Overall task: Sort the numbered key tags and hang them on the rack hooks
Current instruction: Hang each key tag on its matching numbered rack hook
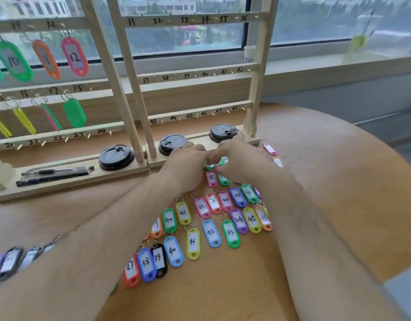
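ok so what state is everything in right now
green tag, held between both hands
left hand, grips green tag
right hand, pinches green tag
table tags, flat, numbers up
right rack, hooks bare
left rack, tags hanging on upper rails
black lids, on rack bases
pens, lying on left base

Wooden table (338,181), key tags (211,232), wooden racks (72,177)

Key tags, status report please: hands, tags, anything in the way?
Left hand and right hand both pinch a green tag by the rack base. Numbered tags lie in rows on table. Hooks 37 to 48 bare; nothing blocking them.
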